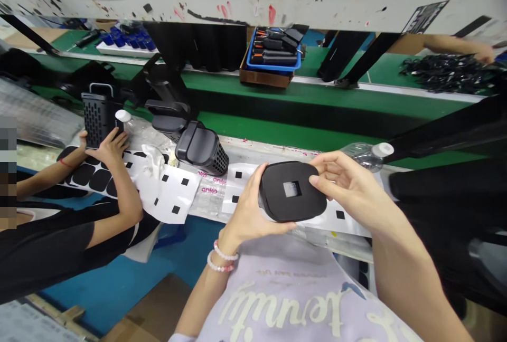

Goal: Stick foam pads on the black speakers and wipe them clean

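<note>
**Head view**

Left hand (247, 207): closed around the lower left edge of a black plastic housing (273, 194), with two beaded bracelets (222, 257) on the wrist.

Right hand (344, 183): gripping the same housing from the right, thumb on top, fingers curled behind.

Housing: one, rounded-square, with one small square window (292, 189), held up in both hands above the bench (348, 226).

Writing: pink "anko" repeated on clear film (208, 190); cream script on a lilac T-shirt (285, 305), not clearly legible.

Sheets: a white sheet with black square patches (170, 189); a sheet of black rounded pads (91, 178).

Co-worker: one hand (109, 146) gripping a black perforated caddy (97, 117), a second one (202, 151) lying on the bench.

Bottles: two clear plastic bottles with white caps (366, 154).

Beyond: a green conveyor belt (277, 88); a blue tray (273, 66) of five black handheld tools (273, 49); a heap of black cables (447, 73) beside another person's arm (455, 42).
</note>
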Demonstrator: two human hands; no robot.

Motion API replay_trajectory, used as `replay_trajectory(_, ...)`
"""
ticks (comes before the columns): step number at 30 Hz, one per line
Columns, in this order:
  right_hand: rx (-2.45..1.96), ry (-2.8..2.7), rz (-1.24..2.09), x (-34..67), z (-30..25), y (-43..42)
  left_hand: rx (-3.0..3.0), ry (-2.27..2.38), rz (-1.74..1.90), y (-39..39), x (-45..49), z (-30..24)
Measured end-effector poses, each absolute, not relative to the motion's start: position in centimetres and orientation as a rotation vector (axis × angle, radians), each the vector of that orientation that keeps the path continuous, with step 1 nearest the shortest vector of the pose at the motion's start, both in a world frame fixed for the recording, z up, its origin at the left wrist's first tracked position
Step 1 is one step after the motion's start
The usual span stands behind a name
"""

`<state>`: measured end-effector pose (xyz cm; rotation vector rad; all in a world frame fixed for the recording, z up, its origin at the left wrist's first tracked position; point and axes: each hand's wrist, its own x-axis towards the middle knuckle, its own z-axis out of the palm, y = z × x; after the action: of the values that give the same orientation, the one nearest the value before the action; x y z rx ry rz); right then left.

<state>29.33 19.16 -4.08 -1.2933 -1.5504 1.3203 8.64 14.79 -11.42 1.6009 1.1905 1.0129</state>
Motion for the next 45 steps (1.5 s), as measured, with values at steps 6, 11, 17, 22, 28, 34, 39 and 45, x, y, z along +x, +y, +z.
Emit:
replay_trajectory(6,-1.291,-1.561,1.305,29.11,-4.22,19.21,1.595,1.177,1.017,14.82,8.77,-11.14)
replay_trajectory(11,-1.292,-1.547,1.296,29.1,-4.29,19.16,1.586,1.179,1.02,14.77,8.58,-11.38)
replay_trajectory(17,-1.298,-1.526,1.302,29.01,-4.18,19.12,1.599,1.172,1.012,14.93,8.47,-11.53)
replay_trajectory(22,-1.293,-1.541,1.288,28.99,-4.29,19.1,1.619,1.185,1.005,14.87,8.46,-11.53)
replay_trajectory(28,-1.301,-1.546,1.257,28.88,-4.29,19.08,1.623,1.192,0.998,14.88,8.48,-11.6)
replay_trajectory(34,-1.302,-1.533,1.258,28.75,-4.44,18.97,1.613,1.191,0.995,14.88,8.48,-11.5)
replay_trajectory(39,-1.316,-1.517,1.261,28.77,-4.63,18.92,1.602,1.174,0.998,14.96,8.5,-11.49)
replay_trajectory(45,-1.342,-1.526,1.248,28.74,-4.59,18.94,1.594,1.168,1.006,14.94,8.47,-11.51)
